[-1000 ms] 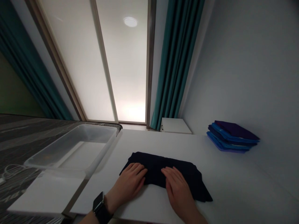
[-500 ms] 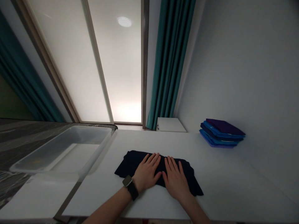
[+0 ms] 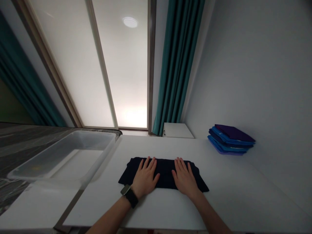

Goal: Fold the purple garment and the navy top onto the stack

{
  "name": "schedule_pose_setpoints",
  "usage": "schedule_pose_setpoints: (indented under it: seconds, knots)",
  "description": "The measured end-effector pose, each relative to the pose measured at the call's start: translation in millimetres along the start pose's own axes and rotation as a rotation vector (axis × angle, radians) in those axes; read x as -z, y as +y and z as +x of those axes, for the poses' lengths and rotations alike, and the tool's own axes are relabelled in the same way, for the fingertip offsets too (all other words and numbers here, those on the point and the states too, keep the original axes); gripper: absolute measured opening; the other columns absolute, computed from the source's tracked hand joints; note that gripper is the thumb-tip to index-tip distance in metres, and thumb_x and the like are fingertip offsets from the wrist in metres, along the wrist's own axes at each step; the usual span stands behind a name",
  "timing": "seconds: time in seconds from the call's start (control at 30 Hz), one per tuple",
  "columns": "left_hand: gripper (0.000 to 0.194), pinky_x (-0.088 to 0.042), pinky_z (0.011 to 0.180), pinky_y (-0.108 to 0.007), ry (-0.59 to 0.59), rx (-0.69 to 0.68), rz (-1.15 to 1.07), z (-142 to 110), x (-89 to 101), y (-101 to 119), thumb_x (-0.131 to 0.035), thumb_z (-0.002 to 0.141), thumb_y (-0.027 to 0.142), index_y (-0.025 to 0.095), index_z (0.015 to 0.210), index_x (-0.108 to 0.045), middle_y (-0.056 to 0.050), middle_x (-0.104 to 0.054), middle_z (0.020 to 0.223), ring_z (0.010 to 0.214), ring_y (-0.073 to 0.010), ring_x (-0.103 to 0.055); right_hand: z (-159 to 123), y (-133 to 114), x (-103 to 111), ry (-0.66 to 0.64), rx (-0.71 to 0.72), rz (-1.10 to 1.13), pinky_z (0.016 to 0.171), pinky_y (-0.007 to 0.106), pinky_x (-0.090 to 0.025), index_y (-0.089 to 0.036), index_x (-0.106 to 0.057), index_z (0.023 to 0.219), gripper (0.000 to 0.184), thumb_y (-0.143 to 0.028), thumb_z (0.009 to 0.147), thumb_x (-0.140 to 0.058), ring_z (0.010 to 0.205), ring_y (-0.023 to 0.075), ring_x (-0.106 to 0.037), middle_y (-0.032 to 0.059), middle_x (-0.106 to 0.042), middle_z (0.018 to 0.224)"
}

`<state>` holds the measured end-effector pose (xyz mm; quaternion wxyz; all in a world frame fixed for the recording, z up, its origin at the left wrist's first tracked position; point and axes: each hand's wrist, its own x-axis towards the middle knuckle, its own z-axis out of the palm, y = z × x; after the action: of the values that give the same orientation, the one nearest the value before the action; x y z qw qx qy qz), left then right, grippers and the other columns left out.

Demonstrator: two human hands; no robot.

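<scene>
A dark navy folded garment (image 3: 166, 174) lies flat on the white table (image 3: 165, 211), wider than it is deep, with slanted left and right ends. Its exact kind I cannot make out. My left hand (image 3: 145, 177), with a dark watch on the wrist, rests palm down on its left half, fingers spread. On the right half lies my right hand (image 3: 184, 178), also palm down with fingers stretched out. Bare dark cloth shows between the two hands.
At the left stands a translucent plastic bin (image 3: 97, 162). A stack of folded blue and purple cloths (image 3: 230, 140) sits at the right by the wall. Behind the table are a white cabinet (image 3: 179, 130) and a teal curtain (image 3: 179, 65).
My hands have moved apart, the left one leftward and the right one slightly rightward. The garment's near edge now lies straighter, and its right corner has shifted up and inward.
</scene>
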<state>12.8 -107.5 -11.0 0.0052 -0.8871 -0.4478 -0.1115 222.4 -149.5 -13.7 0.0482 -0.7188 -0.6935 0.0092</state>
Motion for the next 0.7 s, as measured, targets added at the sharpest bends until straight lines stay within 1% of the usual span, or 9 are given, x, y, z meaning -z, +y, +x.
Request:
schedule_pose_setpoints:
  seconds: [0.1,0.17,0.27,0.33,0.37,0.43,0.5,0.6,0.7]
  knots:
    - [0.061,-0.021,0.116,-0.053,0.005,0.026,0.010,3,-4.5,4,-0.034,0.096,0.046,0.015,0.149,-0.035,-0.008,-0.030,0.156,0.145,-0.0319,-0.022,3,-10,6,0.008,-0.059,-0.037,0.117,0.053,-0.005,-0.006,-0.032,0.148,0.058,-0.030,0.096,-0.026,0.146,0.0289,-0.020,0.0140,-0.029,0.155]
    - [0.061,-0.021,0.116,-0.053,-0.003,0.025,0.011,4,-5.4,5,-0.034,0.096,0.046,0.016,0.149,-0.036,-0.008,-0.030,0.156,0.145,-0.0318,-0.022,6,-19,9,0.052,-0.051,-0.044,0.117,0.053,-0.004,-0.006,-0.034,0.148,0.057,-0.028,0.096,-0.026,0.145,0.0292,-0.022,0.0143,-0.032,0.154]
    - [0.061,-0.021,0.116,-0.052,-0.004,0.018,0.018,5,-5.3,5,-0.034,0.095,0.045,0.016,0.149,-0.035,-0.007,-0.030,0.156,0.145,-0.0315,-0.021,11,-35,10,0.122,0.104,0.001,0.118,0.048,-0.004,-0.011,-0.029,0.151,0.057,-0.029,0.097,-0.024,0.146,0.0243,-0.017,0.0095,-0.025,0.158]
    - [0.061,-0.021,0.116,-0.053,0.001,0.022,0.025,4,-5.3,4,-0.034,0.095,0.044,0.015,0.149,-0.035,-0.007,-0.030,0.156,0.145,-0.0316,-0.021,15,-44,7,0.109,0.194,0.043,0.118,0.046,-0.005,-0.015,-0.026,0.152,0.056,-0.030,0.098,-0.023,0.147,0.0213,-0.015,0.0063,-0.020,0.159]
    - [0.060,-0.021,0.116,-0.052,0.003,0.025,0.027,4,-5.4,4,-0.034,0.095,0.043,0.015,0.149,-0.035,-0.007,-0.030,0.156,0.145,-0.0315,-0.021,17,-47,5,0.089,0.203,0.060,0.118,0.046,-0.006,-0.016,-0.025,0.152,0.056,-0.032,0.098,-0.023,0.147,0.0209,-0.015,0.0056,-0.020,0.159]
    - [0.060,-0.022,0.116,-0.052,0.003,0.028,0.031,4,-6.0,4,-0.034,0.095,0.043,0.016,0.149,-0.035,-0.007,-0.030,0.156,0.145,-0.0313,-0.021,19,-50,1,0.058,0.159,0.081,0.118,0.045,-0.008,-0.016,-0.024,0.152,0.058,-0.036,0.098,-0.023,0.147,0.0216,-0.015,0.0058,-0.018,0.160]
    - [0.059,-0.022,0.116,-0.052,0.003,0.028,0.033,3,-6.7,3,-0.035,0.095,0.043,0.016,0.148,-0.037,-0.006,-0.030,0.156,0.145,-0.0311,-0.021,19,-47,-2,0.050,0.083,0.083,0.118,0.044,-0.010,-0.014,-0.022,0.153,0.061,-0.040,0.098,-0.024,0.147,0.0230,-0.015,0.0076,-0.018,0.160]
    - [0.059,-0.021,0.116,-0.052,0.008,0.026,0.029,3,-7.2,2,-0.035,0.095,0.043,0.016,0.148,-0.037,-0.006,-0.030,0.156,0.146,-0.0309,-0.020,18,-36,-2,0.040,-0.007,0.060,0.118,0.042,-0.009,-0.008,-0.024,0.152,0.064,-0.043,0.098,-0.023,0.147,0.0247,-0.016,0.0120,-0.022,0.158]
    - [0.059,-0.021,0.116,-0.052,0.006,0.028,0.014,3,-5.6,3,-0.036,0.095,0.042,0.016,0.148,-0.036,-0.006,-0.029,0.157,0.145,-0.0312,-0.020,16,-20,-1,0.029,-0.044,0.046,0.119,0.040,-0.007,-0.004,-0.028,0.150,0.065,-0.044,0.098,-0.021,0.147,0.0244,-0.016,0.0138,-0.026,0.157]
